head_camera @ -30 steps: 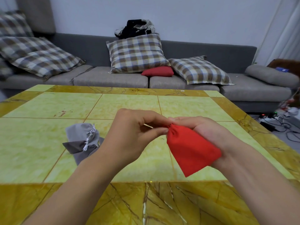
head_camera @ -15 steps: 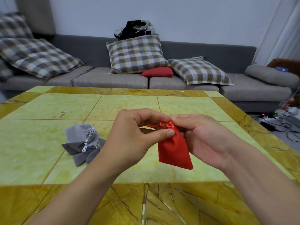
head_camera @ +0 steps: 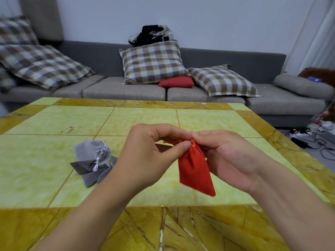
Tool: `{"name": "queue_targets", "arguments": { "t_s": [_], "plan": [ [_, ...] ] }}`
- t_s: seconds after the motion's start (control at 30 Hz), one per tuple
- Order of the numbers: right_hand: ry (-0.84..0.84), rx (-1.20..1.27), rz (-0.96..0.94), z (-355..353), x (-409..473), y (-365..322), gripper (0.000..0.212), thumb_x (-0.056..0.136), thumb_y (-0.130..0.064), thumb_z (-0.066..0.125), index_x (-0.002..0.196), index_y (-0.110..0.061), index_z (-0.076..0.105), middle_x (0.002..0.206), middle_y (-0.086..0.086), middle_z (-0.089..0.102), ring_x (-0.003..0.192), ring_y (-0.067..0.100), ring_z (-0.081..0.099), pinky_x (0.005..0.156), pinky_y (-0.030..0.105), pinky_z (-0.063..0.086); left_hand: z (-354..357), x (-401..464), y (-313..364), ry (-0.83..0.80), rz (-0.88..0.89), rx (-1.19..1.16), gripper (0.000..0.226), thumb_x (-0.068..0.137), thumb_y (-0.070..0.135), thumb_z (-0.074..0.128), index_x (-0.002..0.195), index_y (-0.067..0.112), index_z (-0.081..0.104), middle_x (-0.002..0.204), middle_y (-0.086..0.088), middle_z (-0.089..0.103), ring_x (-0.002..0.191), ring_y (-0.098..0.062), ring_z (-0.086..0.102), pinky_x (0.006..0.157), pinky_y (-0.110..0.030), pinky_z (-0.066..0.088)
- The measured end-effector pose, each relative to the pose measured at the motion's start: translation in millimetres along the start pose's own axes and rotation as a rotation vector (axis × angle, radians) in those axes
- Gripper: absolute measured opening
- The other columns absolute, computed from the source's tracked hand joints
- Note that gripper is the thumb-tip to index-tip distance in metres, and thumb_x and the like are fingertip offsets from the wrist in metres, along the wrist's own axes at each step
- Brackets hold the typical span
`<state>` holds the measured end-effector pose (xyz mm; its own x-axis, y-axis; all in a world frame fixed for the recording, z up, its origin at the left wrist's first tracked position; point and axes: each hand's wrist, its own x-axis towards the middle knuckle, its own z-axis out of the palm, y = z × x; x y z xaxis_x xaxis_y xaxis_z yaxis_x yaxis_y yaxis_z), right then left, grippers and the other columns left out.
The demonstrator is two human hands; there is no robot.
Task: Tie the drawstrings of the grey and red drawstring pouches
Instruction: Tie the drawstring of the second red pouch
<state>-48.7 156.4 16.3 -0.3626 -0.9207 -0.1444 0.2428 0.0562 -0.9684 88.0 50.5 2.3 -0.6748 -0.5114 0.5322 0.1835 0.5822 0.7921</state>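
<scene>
Grey pouches [head_camera: 94, 163], left of centre: cords look tied. My left hand [head_camera: 150, 158] and right hand [head_camera: 226, 160] pinch the red pouch [head_camera: 194, 171] cord at centre; knot unfinished.

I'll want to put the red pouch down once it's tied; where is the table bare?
Bare tiles lie left of and beyond the heap of grey fabric drawstring pouches, and right of the hanging red fabric pouch. It's crowded where that heap meets the left hand.
</scene>
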Motion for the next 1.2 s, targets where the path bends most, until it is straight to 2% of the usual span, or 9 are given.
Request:
{"name": "queue_targets", "arguments": {
  "t_s": [0.17, 0.3, 0.4, 0.5, 0.57, 0.77, 0.9, 1.07, 1.2],
  "plan": [
    [-0.031, 0.035, 0.043, -1, -2, -3, 0.034, 0.093, -0.011, 0.054, 0.118, 0.010, 0.064, 0.093, 0.015, 0.061, 0.074, 0.019, 0.059, 0.061, 0.027, 0.055, -5, 2, -2, 0.010, 0.186, 0.208, 0.020, 0.079, 0.006, 0.079, 0.093, 0.020, 0.078, 0.085, 0.011, 0.076, 0.083, 0.001, 0.071, 0.071, -0.019, 0.058],
    [-0.020, 0.008, 0.071, 0, -3, -2, 0.021, 0.091, -0.010, 0.056, 0.099, 0.001, 0.071, 0.082, 0.011, 0.060, 0.067, 0.017, 0.059, 0.057, 0.027, 0.054, -7, 3, -4, 0.001, 0.434, 0.452, 0.017, 0.080, 0.013, 0.076, 0.096, 0.020, 0.079, 0.088, 0.010, 0.076, 0.086, 0.000, 0.070, 0.071, -0.020, 0.056],
    [-0.004, -0.028, 0.104, 2, -3, -2, 0.017, 0.091, -0.011, 0.058, 0.091, -0.003, 0.072, 0.076, 0.008, 0.062, 0.067, 0.017, 0.058, 0.060, 0.028, 0.053, -11, 4, -3, -0.068, 0.521, 0.587, 0.015, 0.084, 0.026, 0.067, 0.093, 0.021, 0.079, 0.084, 0.006, 0.077, 0.077, -0.005, 0.070, 0.062, -0.028, 0.057],
    [0.027, -0.069, 0.126, 3, -1, 0, 0.023, 0.091, -0.011, 0.059, 0.102, 0.003, 0.072, 0.083, 0.011, 0.062, 0.068, 0.018, 0.056, 0.063, 0.030, 0.052, -14, 5, -2, -0.152, 0.540, 0.669, 0.024, 0.088, 0.030, 0.057, 0.087, 0.019, 0.078, 0.077, 0.003, 0.076, 0.070, -0.014, 0.072, 0.055, -0.031, 0.057],
    [0.041, -0.067, 0.138, 4, 0, 1, 0.028, 0.090, -0.010, 0.059, 0.110, 0.008, 0.070, 0.084, 0.011, 0.061, 0.063, 0.017, 0.056, 0.058, 0.028, 0.053, -14, 4, -2, -0.171, 0.548, 0.681, 0.026, 0.090, 0.030, 0.055, 0.088, 0.017, 0.078, 0.080, 0.004, 0.076, 0.071, -0.012, 0.072, 0.056, -0.030, 0.057],
    [0.050, -0.031, 0.174, 4, -1, -2, 0.010, 0.090, -0.010, 0.061, 0.094, -0.005, 0.069, 0.067, 0.004, 0.059, 0.050, 0.014, 0.054, 0.047, 0.023, 0.048, -8, 4, -12, -0.152, 0.528, 0.637, 0.016, 0.094, 0.023, 0.058, 0.096, 0.015, 0.072, 0.091, 0.004, 0.071, 0.075, -0.017, 0.068, 0.058, -0.035, 0.053],
    [0.033, 0.006, 0.157, 3, -3, -3, 0.009, 0.094, -0.010, 0.057, 0.094, -0.007, 0.066, 0.068, 0.003, 0.060, 0.049, 0.014, 0.058, 0.046, 0.024, 0.049, 0, 3, -15, -0.172, 0.496, 0.698, 0.006, 0.099, 0.018, 0.050, 0.099, 0.025, 0.050, 0.096, 0.008, 0.055, 0.070, -0.020, 0.055, 0.054, -0.042, 0.049],
    [-0.078, 0.172, 0.136, 2, -1, -2, 0.012, 0.084, -0.013, 0.061, 0.092, -0.006, 0.067, 0.080, 0.005, 0.065, 0.068, 0.020, 0.066, 0.055, 0.031, 0.057, 0, 1, -14, -0.182, 0.394, 0.658, 0.009, 0.104, 0.032, 0.033, 0.097, 0.031, 0.040, 0.098, 0.013, 0.043, 0.068, -0.022, 0.050, 0.057, -0.048, 0.048],
    [-0.120, 0.171, 0.097, 2, 0, 1, 0.013, 0.083, -0.017, 0.062, 0.091, -0.008, 0.064, 0.087, 0.005, 0.064, 0.079, 0.020, 0.064, 0.064, 0.034, 0.060, -1, 1, -11, -0.167, 0.433, 0.628, 0.005, 0.101, 0.022, 0.038, 0.099, 0.025, 0.041, 0.100, 0.014, 0.042, 0.067, -0.022, 0.048, 0.055, -0.043, 0.046]
  ]
}}
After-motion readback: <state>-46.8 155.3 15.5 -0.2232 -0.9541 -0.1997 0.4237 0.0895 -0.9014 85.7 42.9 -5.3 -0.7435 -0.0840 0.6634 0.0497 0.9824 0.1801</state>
